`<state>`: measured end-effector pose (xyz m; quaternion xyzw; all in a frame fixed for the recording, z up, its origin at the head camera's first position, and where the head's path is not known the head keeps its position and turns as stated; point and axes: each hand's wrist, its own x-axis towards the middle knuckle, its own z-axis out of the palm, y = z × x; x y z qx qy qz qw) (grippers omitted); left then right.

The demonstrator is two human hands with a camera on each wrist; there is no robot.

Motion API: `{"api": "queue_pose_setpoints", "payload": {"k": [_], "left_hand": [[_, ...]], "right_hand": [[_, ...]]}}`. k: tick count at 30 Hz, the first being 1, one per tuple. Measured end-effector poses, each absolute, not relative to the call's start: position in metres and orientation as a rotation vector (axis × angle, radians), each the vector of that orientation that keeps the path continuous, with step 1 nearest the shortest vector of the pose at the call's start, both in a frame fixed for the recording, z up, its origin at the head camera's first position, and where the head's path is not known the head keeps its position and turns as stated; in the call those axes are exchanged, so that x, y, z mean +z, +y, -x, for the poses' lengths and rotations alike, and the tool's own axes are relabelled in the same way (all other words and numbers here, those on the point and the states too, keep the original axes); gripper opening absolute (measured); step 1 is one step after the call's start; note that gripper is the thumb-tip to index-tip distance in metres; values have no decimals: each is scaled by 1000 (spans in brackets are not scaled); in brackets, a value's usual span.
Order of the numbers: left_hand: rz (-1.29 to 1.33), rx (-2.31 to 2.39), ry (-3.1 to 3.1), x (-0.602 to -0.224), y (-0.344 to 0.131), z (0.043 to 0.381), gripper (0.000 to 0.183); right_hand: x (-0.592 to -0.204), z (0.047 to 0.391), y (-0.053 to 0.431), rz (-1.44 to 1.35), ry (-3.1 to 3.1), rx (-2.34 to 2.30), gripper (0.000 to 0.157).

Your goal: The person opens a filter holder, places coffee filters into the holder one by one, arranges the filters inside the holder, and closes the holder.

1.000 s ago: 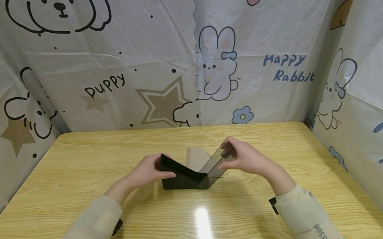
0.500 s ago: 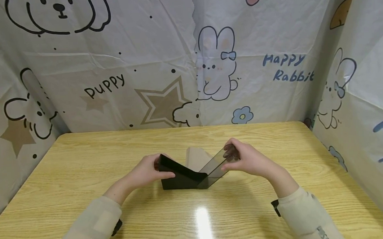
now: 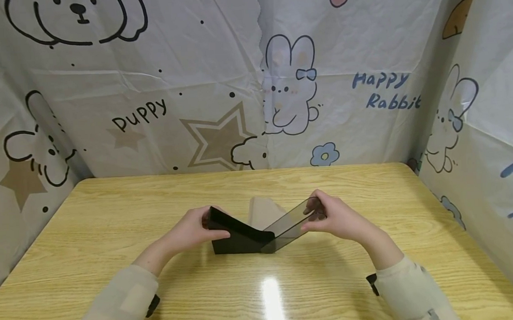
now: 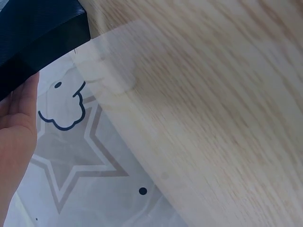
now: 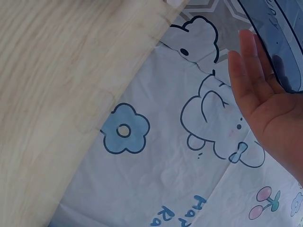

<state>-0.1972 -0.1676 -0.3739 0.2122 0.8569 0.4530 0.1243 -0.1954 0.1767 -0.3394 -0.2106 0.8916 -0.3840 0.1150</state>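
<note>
A black box (image 3: 236,241) sits on the wooden table in the head view, its smoky see-through lid (image 3: 288,226) swung up and out to the right. The two parts meet at a low corner in the middle. My left hand (image 3: 196,227) grips the box's left end, thumb on the front side and fingers behind. Pinched in my right hand (image 3: 333,211) is the lid's raised outer end, fingertips showing through the tinted plastic. In the left wrist view the box (image 4: 45,42) shows ribbed dark walls. The lid (image 5: 277,42) cuts across the right wrist view's upper corner.
Just behind the box lies a beige flat-sided object (image 3: 263,210), partly hidden by the lid. The wooden table (image 3: 154,194) ends at a printed cloth (image 3: 208,75) at the back, and similar cloth hangs at both sides.
The lid has tilted lower toward the right, with my right hand moving down and outward along with it. My left hand and the box have shifted slightly left.
</note>
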Motion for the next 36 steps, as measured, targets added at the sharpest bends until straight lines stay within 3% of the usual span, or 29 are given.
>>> {"api": "queue_pose_setpoints", "payload": {"k": [9, 20, 23, 28, 32, 36], "left_hand": [[-633, 1336, 2491, -376, -170, 199, 39], [-630, 1360, 2449, -376, -169, 198, 39], [-624, 1357, 2453, -375, -170, 198, 39], [-624, 1358, 2453, -375, -170, 198, 39], [-626, 1358, 2456, -375, -170, 198, 40], [-624, 1352, 2459, -375, -169, 198, 40]], "right_hand": [[-345, 194, 181, 590, 2612, -1139, 46], [-347, 200, 193, 630, 2595, -949, 67], [-357, 203, 194, 670, 2649, -791, 59], [-380, 208, 187, 1008, 2784, -580, 41], [-388, 211, 178, 1336, 2785, -355, 39], [-387, 211, 170, 1317, 2682, -301, 38]]}}
